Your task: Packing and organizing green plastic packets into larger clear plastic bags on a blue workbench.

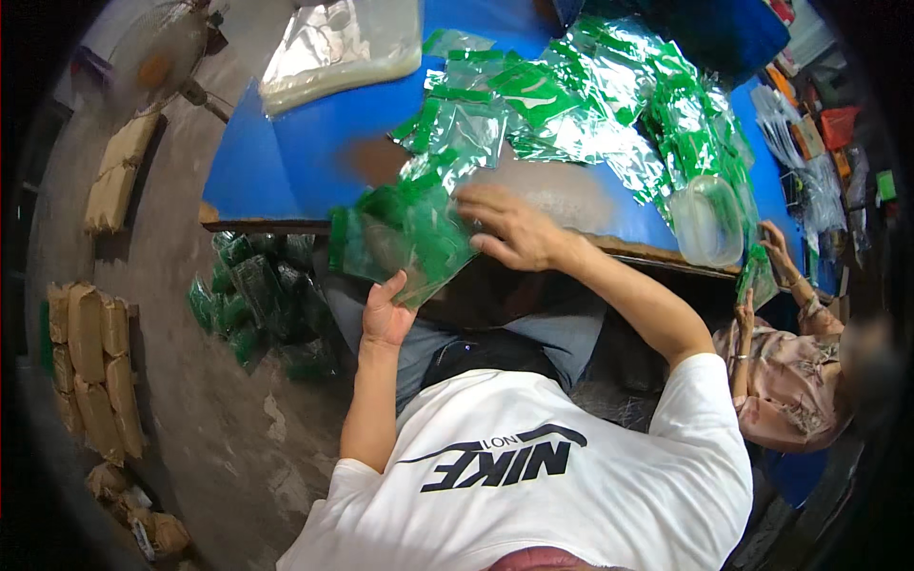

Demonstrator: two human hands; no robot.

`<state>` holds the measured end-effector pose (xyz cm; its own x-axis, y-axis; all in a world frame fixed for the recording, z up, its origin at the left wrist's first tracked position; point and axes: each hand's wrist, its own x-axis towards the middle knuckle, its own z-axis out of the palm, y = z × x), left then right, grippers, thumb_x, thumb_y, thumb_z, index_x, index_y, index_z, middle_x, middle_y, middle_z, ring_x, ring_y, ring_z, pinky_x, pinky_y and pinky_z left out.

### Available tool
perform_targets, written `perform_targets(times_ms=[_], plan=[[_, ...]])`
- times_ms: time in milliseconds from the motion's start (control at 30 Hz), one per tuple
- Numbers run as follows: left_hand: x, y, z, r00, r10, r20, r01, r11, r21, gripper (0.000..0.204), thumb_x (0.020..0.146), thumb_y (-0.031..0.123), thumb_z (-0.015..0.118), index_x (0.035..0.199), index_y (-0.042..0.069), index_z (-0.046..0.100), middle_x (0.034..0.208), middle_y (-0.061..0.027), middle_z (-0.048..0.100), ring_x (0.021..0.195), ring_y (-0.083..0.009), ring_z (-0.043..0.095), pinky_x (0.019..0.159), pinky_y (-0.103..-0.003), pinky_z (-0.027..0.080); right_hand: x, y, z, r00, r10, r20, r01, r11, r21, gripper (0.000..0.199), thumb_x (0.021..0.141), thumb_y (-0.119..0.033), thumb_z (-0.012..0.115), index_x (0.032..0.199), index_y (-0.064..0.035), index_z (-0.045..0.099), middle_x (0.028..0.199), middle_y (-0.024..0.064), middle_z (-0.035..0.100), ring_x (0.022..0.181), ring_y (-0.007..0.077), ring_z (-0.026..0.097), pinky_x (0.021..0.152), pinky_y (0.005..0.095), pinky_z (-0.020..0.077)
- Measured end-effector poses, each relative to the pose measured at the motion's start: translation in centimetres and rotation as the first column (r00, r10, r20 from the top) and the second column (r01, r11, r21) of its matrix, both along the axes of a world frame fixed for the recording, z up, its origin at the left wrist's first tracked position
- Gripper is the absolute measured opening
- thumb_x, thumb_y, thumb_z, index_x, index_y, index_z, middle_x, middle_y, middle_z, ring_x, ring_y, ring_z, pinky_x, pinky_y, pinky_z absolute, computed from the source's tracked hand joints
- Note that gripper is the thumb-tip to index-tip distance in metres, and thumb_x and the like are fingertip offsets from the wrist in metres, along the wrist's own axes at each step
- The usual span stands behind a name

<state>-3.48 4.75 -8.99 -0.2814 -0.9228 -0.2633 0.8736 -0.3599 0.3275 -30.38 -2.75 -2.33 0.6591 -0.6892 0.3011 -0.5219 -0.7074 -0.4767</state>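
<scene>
My left hand (388, 312) is closed on the lower edge of a stack of clear plastic bags with green print (405, 238), thumb on top. The stack is tilted and overhangs the front edge of the blue table (271, 176). My right hand (514, 226) is at the right side of this stack, palm down with its fingers stretched out, touching or just over the bags. Beyond my hands, more loose green-and-clear bags (552, 90) spread in a shiny heap toward the far right of the table.
A pile of clear plastic sheets (343, 52) lies at the far left of the table. An oval clear tub (706, 221) stands at the right edge, near a co-worker (790, 371) holding a green bag. Bundled bags (262, 295) lie on the floor, with brown wrapped packs (90, 352) further left.
</scene>
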Motion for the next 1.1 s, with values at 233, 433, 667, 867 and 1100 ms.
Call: perform_targets(times_ms=[233, 433, 667, 867, 1100], plan=[[-0.2, 0.1, -1.4, 0.997, -0.051, 0.066, 0.052, 0.999, -0.013, 0.051, 0.086, -0.004, 0.061, 0.136, 0.002, 0.05, 0.133, -0.0141, 0.058, 0.127, -0.0322, 0.054, 0.11, -0.052, 0.043, 0.3, -6.9, 1.3, 0.897, -0.432, -0.09, 0.389, 0.87, -0.303, 0.063, 0.1, -0.046, 0.046, 0.135, 0.0063, 0.048, 0.146, 0.0267, 0.043, 0.137, 0.0416, 0.039, 0.115, 0.0513, 0.028], [-0.4, 0.9, -1.6, 0.995, 0.019, -0.094, -0.021, 1.0, -0.023, 0.052, 0.084, 0.001, 0.065, 0.135, 0.002, 0.052, 0.133, -0.0129, 0.059, 0.127, -0.0311, 0.054, 0.112, -0.051, 0.04, 2.6, 0.8, 1.0, 0.985, -0.115, -0.131, 0.088, 0.978, -0.192, 0.036, 0.096, -0.023, 0.057, 0.122, 0.0015, 0.059, 0.12, 0.0194, 0.061, 0.106, 0.0366, 0.058, 0.093, 0.0487, 0.0436], [1.3, 0.5, -1.7, 0.999, 0.045, -0.014, -0.046, 0.998, -0.031, 0.048, 0.088, 0.007, 0.065, 0.133, -0.003, 0.051, 0.133, -0.0155, 0.059, 0.128, -0.0325, 0.052, 0.114, -0.05, 0.037, 5.1, -1.7, 0.9, 0.856, -0.517, -0.02, 0.485, 0.814, -0.319, 0.039, 0.096, -0.028, 0.057, 0.124, -0.0005, 0.057, 0.12, 0.023, 0.06, 0.113, 0.0408, 0.054, 0.097, 0.0448, 0.0433], [3.4, 0.1, -1.1, 0.989, 0.06, 0.139, -0.048, 0.995, -0.084, 0.045, 0.089, 0.004, 0.063, 0.133, 0.002, 0.053, 0.129, -0.0122, 0.061, 0.123, -0.03, 0.057, 0.109, -0.05, 0.043, 4.8, -0.4, 1.3, 0.979, 0.03, 0.199, -0.09, 0.95, 0.298, 0.039, 0.1, -0.028, 0.051, 0.123, 0.0027, 0.054, 0.132, 0.0235, 0.053, 0.125, 0.042, 0.049, 0.108, 0.0465, 0.0388], [2.9, 0.2, -0.2, 0.993, 0.105, 0.052, -0.101, 0.993, -0.068, 0.045, 0.088, -0.002, 0.06, 0.133, 0.002, 0.053, 0.129, -0.0132, 0.06, 0.122, -0.0298, 0.058, 0.108, -0.05, 0.045, 5.4, -1.8, 1.4, 0.988, -0.031, 0.153, 0.011, 0.992, 0.129, 0.045, 0.101, -0.032, 0.049, 0.132, 0.0001, 0.054, 0.128, 0.0242, 0.059, 0.119, 0.0404, 0.055, 0.103, 0.0459, 0.0427]])
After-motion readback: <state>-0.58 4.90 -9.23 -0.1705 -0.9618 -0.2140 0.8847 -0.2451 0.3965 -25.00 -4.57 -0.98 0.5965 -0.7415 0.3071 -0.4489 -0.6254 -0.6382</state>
